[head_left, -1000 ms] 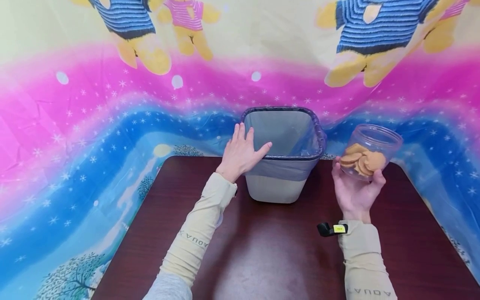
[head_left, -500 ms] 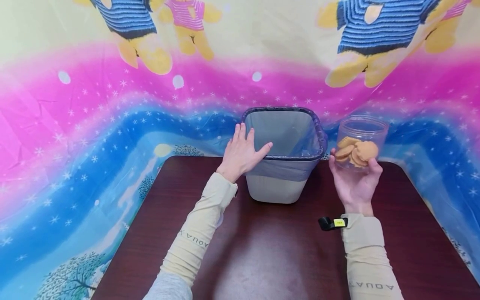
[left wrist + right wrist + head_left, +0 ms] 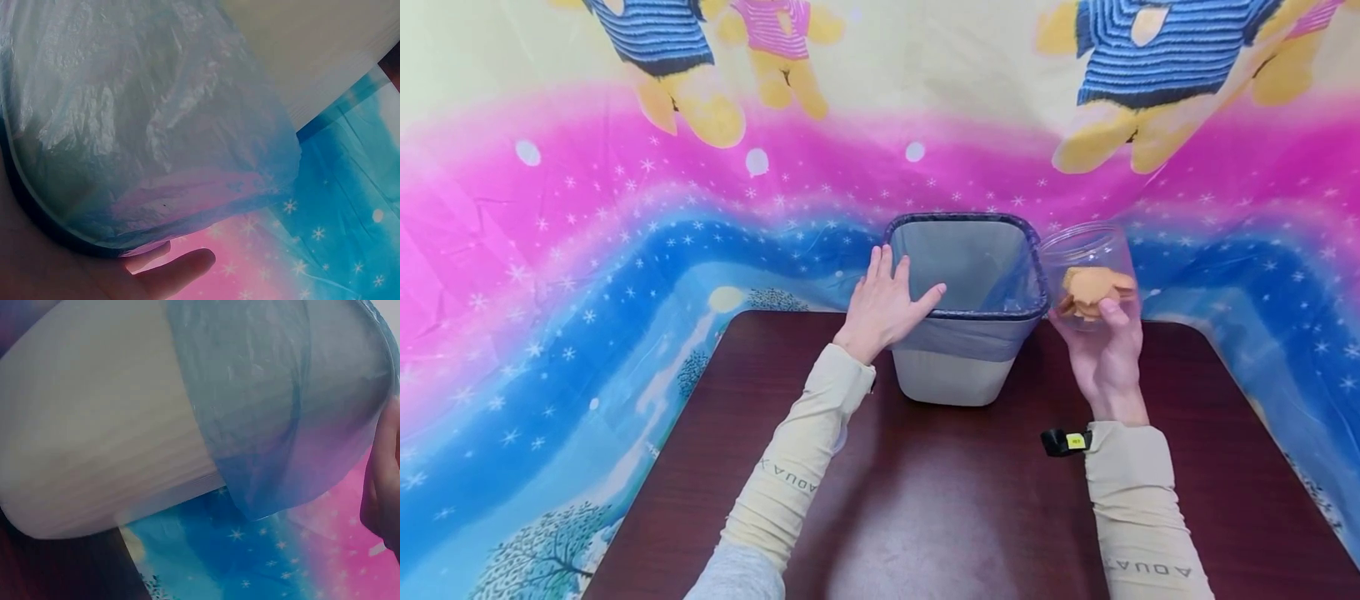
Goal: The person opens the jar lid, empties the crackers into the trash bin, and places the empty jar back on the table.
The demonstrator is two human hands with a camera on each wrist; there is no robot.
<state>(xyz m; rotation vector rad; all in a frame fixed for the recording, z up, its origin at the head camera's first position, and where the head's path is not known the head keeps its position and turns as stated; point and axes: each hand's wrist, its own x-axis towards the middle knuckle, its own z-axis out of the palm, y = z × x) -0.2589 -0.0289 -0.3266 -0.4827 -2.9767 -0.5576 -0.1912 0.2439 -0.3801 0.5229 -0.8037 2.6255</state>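
My left hand [image 3: 880, 308] lies on the near left part of the rim of a pale wastebasket [image 3: 951, 379], fingers straight and spread. A thin translucent bin liner [image 3: 977, 343] lines it and folds over the outside. Right of the basket, my right hand [image 3: 1105, 358] grips the lower part of a clear round jar [image 3: 1115, 250] from below. The jar leans left, its open mouth near the basket's right rim. Several golden round biscuits [image 3: 1093, 286] lie inside it. In the left wrist view, the liner [image 3: 156, 112] fills much of the picture, with fingertips [image 3: 181, 272] below the rim.
The basket stands at the back of a dark reddish-brown table [image 3: 940, 500]. Behind hangs a colourful cloth backdrop [image 3: 850, 175] with bears and snowflakes. A black strap [image 3: 1063, 442] with a yellow label is at my right wrist. The right wrist view shows the basket's side [image 3: 106, 425].
My right hand has carried the jar left and slightly up, close to the basket, and its tilt has turned from right to left. The biscuits have shifted inside. My left hand has stayed put.
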